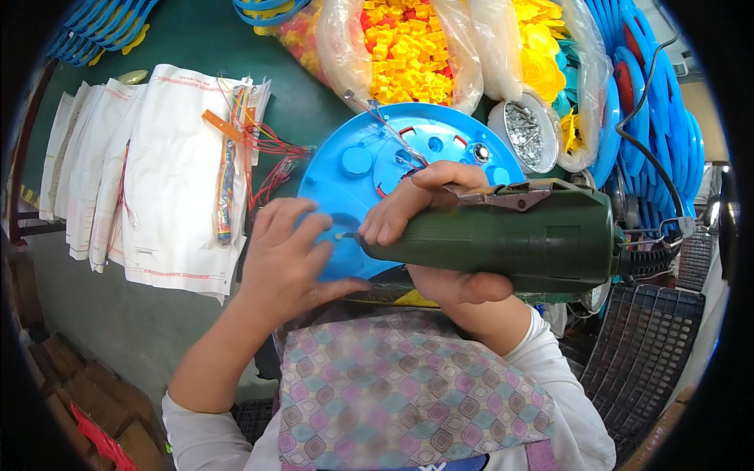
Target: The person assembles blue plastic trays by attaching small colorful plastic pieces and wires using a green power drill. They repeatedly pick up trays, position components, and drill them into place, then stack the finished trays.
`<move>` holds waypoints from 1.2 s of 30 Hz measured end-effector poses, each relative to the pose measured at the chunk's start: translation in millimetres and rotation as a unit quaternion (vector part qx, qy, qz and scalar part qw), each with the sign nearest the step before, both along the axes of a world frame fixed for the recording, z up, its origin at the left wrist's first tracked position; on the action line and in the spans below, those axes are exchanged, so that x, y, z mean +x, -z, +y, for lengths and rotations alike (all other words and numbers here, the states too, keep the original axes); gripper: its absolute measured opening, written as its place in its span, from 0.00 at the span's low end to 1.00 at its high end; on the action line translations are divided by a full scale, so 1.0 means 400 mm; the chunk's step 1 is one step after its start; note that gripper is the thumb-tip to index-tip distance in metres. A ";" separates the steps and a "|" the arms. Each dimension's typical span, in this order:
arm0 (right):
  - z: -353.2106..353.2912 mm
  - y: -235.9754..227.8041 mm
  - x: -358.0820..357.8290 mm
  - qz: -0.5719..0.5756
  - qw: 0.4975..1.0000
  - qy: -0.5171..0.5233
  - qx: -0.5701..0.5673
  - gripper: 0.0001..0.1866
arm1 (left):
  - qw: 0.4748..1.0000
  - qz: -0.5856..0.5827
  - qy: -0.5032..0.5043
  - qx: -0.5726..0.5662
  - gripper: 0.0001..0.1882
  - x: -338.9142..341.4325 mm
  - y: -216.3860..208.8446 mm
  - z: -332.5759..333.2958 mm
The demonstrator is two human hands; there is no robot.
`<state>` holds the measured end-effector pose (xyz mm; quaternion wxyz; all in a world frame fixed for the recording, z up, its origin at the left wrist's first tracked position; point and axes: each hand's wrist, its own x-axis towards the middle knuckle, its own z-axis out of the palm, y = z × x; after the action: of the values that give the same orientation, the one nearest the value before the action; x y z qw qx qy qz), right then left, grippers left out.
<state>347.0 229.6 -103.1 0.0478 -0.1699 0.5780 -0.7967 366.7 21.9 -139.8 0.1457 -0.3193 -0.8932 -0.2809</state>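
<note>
A round blue plastic housing [328, 182] lies on the table in front of me, with small red parts, a round metal piece and thin wires in it. My right hand [398, 207] grips a green electric screwdriver [503, 238], which lies nearly level. Its tip points left at a small hole or screw in the housing's lower left part; whether it touches I cannot tell. At the housing's left edge is my left hand [284, 250], its fingers apart and curved over the rim. I see nothing held in it.
To the left lie white paper sheets [177, 173] with bundled wires [263, 144] on them. At the back, plastic bags hold small yellow and red parts [408, 51]. A white bowl of screws [525, 135] stands by stacked blue parts [660, 102]; a black cord [640, 106] hangs there.
</note>
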 end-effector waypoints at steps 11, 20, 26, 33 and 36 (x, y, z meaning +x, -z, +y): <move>-0.014 0.084 -0.033 0.074 0.991 -0.046 -0.101 0.57 | 1.000 -0.010 0.010 0.010 0.23 0.001 0.024 0.002; 0.010 0.088 -0.053 0.088 0.988 -0.118 -0.044 0.54 | 1.000 -0.013 0.007 0.018 0.22 0.006 0.033 -0.001; -0.015 0.072 -0.057 0.089 0.987 -0.129 0.039 0.44 | 1.000 -0.009 -0.006 0.029 0.21 0.012 0.025 0.011; -0.051 0.060 -0.053 0.087 0.996 -0.034 -0.013 0.46 | 1.000 -0.018 0.001 0.012 0.17 0.015 0.021 0.011; 0.014 -0.003 -0.026 0.022 0.996 0.064 -0.056 0.59 | 0.999 -0.011 0.008 -0.036 0.16 0.018 0.002 0.008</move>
<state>336.4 235.4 -101.7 -0.0254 -0.1523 0.5427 -0.8256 374.0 25.1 -140.8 0.1218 -0.3279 -0.9020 -0.2531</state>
